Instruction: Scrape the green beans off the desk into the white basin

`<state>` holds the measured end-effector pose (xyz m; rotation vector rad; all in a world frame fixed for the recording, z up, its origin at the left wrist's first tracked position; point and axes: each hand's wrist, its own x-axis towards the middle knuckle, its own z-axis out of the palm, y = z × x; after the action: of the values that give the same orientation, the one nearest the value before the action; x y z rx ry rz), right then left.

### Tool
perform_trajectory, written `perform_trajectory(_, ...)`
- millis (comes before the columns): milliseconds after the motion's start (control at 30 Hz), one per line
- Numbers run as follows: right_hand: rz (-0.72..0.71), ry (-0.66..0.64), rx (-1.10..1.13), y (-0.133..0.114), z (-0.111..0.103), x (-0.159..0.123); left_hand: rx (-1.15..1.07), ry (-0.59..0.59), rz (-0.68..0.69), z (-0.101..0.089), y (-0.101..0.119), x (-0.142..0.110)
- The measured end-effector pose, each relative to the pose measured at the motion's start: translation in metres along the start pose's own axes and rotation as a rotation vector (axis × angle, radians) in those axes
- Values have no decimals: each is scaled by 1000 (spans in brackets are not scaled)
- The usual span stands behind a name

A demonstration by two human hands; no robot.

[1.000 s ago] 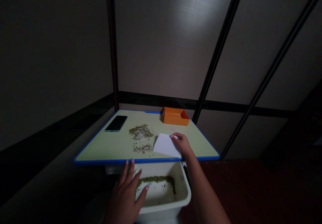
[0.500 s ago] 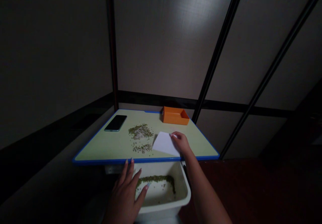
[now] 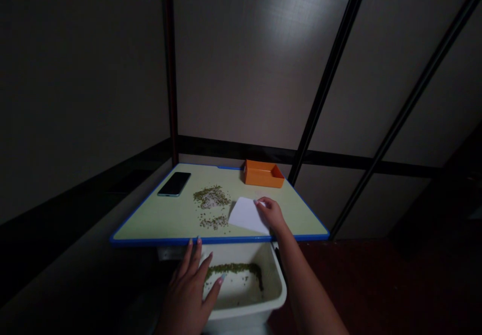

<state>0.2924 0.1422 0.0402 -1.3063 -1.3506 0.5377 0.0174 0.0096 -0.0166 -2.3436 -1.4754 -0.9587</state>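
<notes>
A white sheet of paper [image 3: 246,214] is pinched in my right hand [image 3: 271,213], its left edge beside the loose grains on the table. Those green and pale grains form a larger pile [image 3: 211,197] with a smaller scatter [image 3: 214,222] nearer the front edge. My left hand [image 3: 192,282] has its fingers spread, fingertips at the table's blue edge and over the left side of a white bin [image 3: 278,295]. Inside the bin, more green grains [image 3: 235,267] lie along the far side of the bottom.
The small table [image 3: 150,224] has a pale green top with a blue rim. A dark-screened phone [image 3: 174,184] lies at its back left, and an orange open box [image 3: 262,175] stands at the back right. Panelled walls [image 3: 241,74] rise behind and to the left.
</notes>
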Motion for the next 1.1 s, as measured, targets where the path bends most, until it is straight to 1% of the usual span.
perform_trajectory(167,-5,23,32,-1,-1,0,-5,17,9,1,-1,-1)
perform_trajectory(367,28,8,55,1,-1,0,16,19,18,1,-2,-1)
perform_trajectory(533,-5,24,33,6,0,2,49,43,30,1,-2,0)
perform_trajectory(733,-23,-3,42,6,0,2,44,48,44,-2,1,1)
perform_trajectory(900,-20,-25,66,3,0,0,32,35,25,0,-1,0)
perform_trajectory(1100,-43,-50,89,2,-1,0,20,29,34,0,-2,0)
